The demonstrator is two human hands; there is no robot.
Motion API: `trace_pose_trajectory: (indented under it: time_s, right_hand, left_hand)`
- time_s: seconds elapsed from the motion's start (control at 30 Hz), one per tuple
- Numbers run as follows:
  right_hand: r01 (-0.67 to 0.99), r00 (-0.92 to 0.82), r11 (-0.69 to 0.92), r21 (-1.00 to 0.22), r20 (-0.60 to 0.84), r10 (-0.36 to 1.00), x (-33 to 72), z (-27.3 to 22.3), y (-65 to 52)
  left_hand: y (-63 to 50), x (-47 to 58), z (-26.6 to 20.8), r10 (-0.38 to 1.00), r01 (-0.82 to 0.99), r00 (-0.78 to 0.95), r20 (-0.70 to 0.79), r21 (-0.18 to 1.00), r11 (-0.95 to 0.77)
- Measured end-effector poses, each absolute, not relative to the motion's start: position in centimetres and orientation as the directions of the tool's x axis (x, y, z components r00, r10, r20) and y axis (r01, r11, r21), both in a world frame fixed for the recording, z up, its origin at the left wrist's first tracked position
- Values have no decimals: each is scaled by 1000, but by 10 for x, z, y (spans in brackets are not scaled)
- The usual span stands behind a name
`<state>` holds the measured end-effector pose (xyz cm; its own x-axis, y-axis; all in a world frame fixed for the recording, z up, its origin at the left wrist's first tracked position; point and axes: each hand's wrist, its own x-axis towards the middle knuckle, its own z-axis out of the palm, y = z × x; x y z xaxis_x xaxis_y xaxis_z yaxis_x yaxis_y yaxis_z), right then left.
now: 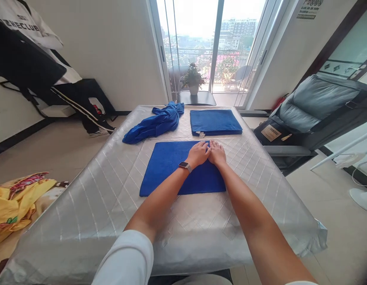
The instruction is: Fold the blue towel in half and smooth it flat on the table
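A blue towel (168, 170) lies flat in a rectangle on the silver-covered table, in front of me. My left hand (199, 153), with a watch at its wrist, rests on the towel's far right part, palm down and fingers stretched out. Right beside it, my right hand (217, 152) presses flat near the far right corner, the two hands touching. Just beyond them sits a neat stack of folded blue towels (215, 122) with a white tag at its front edge. Farther left is a crumpled blue towel (159, 123) in a loose heap.
The table (112, 209) has a shiny quilted cover. A potted plant (194, 79) stands on a chair beyond its far edge. A person (49, 43) stands at the left. Yellow fabric (19, 202) lies at the lower left, and a grey recliner (316, 107) is at the right.
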<state>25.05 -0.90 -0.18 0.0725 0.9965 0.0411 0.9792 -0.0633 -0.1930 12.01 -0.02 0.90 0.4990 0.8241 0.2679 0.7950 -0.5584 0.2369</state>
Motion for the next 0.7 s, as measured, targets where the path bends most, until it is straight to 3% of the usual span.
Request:
trace_pose_trajectory:
  time_s: [0.27, 0.7]
  right_hand:
    - [970, 104, -93, -225, 37, 994, 249, -3, -7]
    - [965, 117, -113, -237, 1, 993, 248, -1, -4]
  left_hand:
    - [22, 121, -9, 896, 858, 424, 131, 258, -444]
    - [30, -71, -16, 996, 982, 66, 64, 171, -76]
